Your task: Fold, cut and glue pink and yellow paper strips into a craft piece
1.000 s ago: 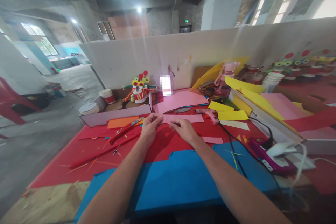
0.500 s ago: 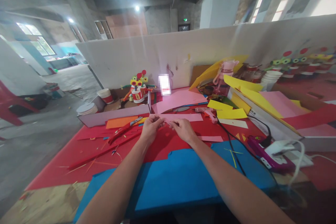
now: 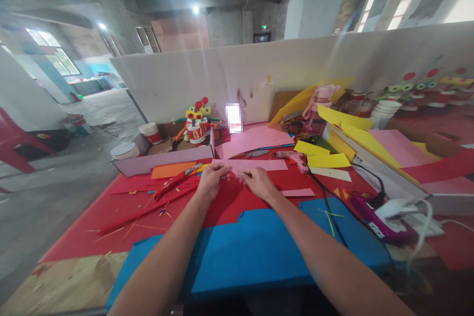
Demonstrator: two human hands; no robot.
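Observation:
My left hand (image 3: 214, 178) and my right hand (image 3: 258, 182) face each other over the red tabletop, a small gap between their fingertips. Both are closed in a pinch; whatever lies in the fingers is too small to make out. Just behind them lies a long pink paper strip (image 3: 272, 165). A second, shorter pink strip (image 3: 299, 192) rests right of my right wrist. Left of my left hand is a red-handled utility knife (image 3: 174, 182). A pink glue gun (image 3: 297, 160) lies beyond my right hand.
Blue sheet material (image 3: 255, 252) covers the front edge. A purple power strip (image 3: 379, 217) with cables sits at right, near a box of coloured paper (image 3: 392, 145). Paper-cup robot figures (image 3: 196, 123) stand in a low box at back left. Yellow paper pieces (image 3: 328, 160) lie near the glue gun.
My fingertips have drawn slightly apart; the small pink bit that showed between them is no longer plain to see. The view has shifted slightly.

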